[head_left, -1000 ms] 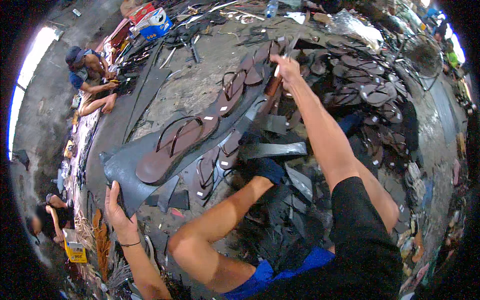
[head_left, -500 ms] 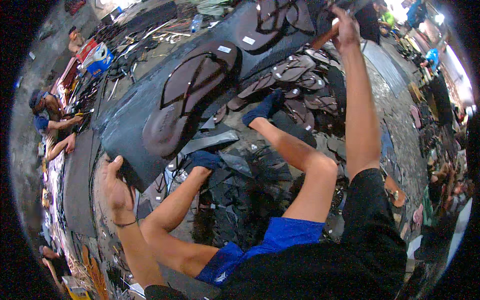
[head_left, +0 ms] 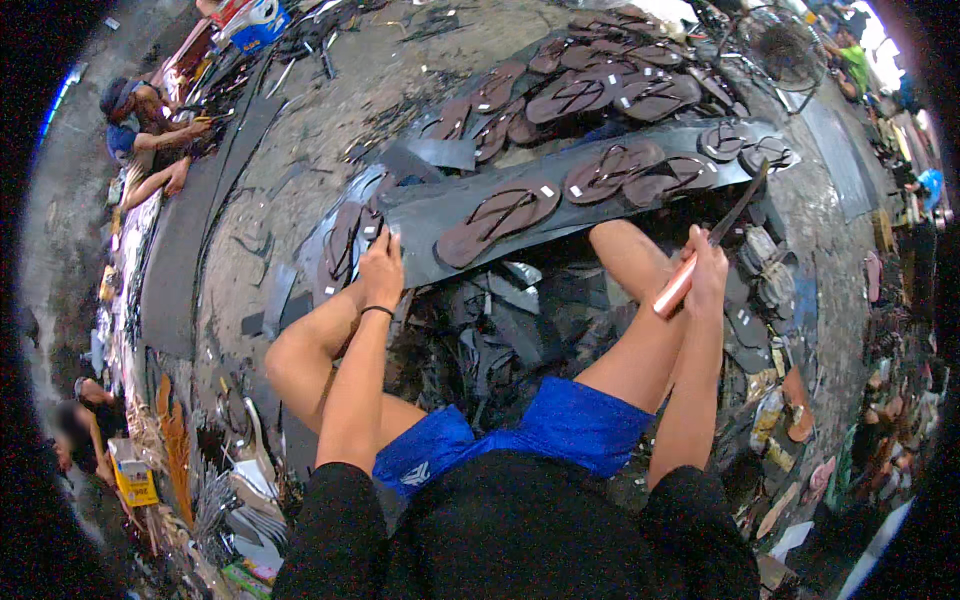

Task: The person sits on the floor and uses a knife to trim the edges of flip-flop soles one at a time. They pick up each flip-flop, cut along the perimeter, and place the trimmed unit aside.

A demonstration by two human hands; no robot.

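Note:
A long dark rubber sheet (head_left: 418,222) lies across in front of me, over my knees. Several brown thong sandals rest on it, among them a large sandal (head_left: 497,222) near its left end and a pair of small sandals (head_left: 725,142) near its right end. My left hand (head_left: 381,268) grips the sheet's near left corner, its fingers partly hidden. In my right hand (head_left: 708,268), above my right knee, is a knife (head_left: 738,210). Its long dark blade points up and to the right, and its pale reddish handle sticks out below the fist.
Beyond the sheet lies a heap of brown sandals (head_left: 575,95). Dark rubber offcuts (head_left: 490,330) cover the floor between my legs. A round fan (head_left: 783,52) stands at the far right. On the left a person (head_left: 145,140) works beside a long dark strip (head_left: 185,270).
The sheet with its sandals has come down from a raised, slanting position to lie nearly level across my knees. Both hands have moved lower, and the knife now shows plainly in my right hand.

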